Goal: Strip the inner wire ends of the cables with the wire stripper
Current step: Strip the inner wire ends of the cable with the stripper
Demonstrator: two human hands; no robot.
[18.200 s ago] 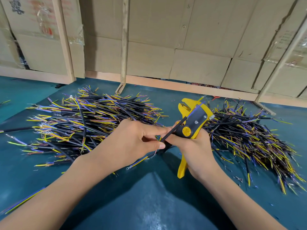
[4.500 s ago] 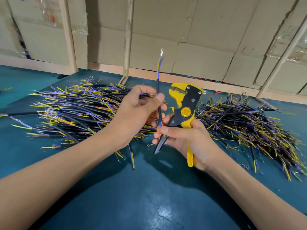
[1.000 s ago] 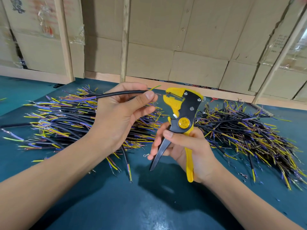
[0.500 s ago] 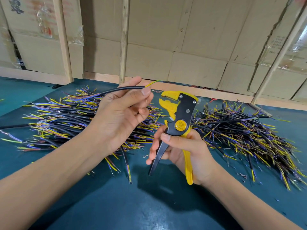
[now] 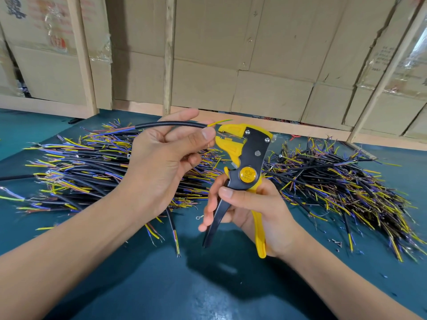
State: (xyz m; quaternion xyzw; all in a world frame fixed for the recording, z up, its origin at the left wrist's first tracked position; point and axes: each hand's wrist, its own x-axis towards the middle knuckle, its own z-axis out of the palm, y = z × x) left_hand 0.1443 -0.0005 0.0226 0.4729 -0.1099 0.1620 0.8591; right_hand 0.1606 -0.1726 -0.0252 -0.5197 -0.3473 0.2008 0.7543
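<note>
- The cable point(image 5: 171, 124) lies roughly level, its long axis running left to right across the view; its right-hand end points straight at the open mouth of the wire stripper point(image 5: 242, 158), just beside it and, so far as I can judge, not yet inside.
- The left hand point(image 5: 166, 158) pinches the cable near that end — thumb below, fingers curled behind, the forefinger stretched out above; it is the hand nearer the cable and the one that would have to feed the end rightward.
- The right hand point(image 5: 251, 206) is wrapped round the stripper's handles, thumb laid across the black one just under the yellow pivot disc, fingers behind; the handles stand apart, so the tool reads as unsqueezed, head up and tilted left toward the cable.
- The relation that matters: a short gap between wire tip and the toothed slot in the yellow head; the cable's axis is about in line with that slot, though whether a strand already touches the teeth is too fine to tell.
- The cable itself — black outer sheath, gently bowed; a thin yellow-green inner wire juts from the right end above the stripper's head; blue and yellowish inner wires trail from the left end.
- It looks stiff enough to hold its line, the inner wire limp by comparison; likely the tip needs steadying.
- On the teal bench point(image 5: 231, 285) two heaps of like cables lie behind the hands: the left heap point(image 5: 92, 172) and the right heap point(image 5: 346, 188), well apart; which is finished I cannot say.
</note>
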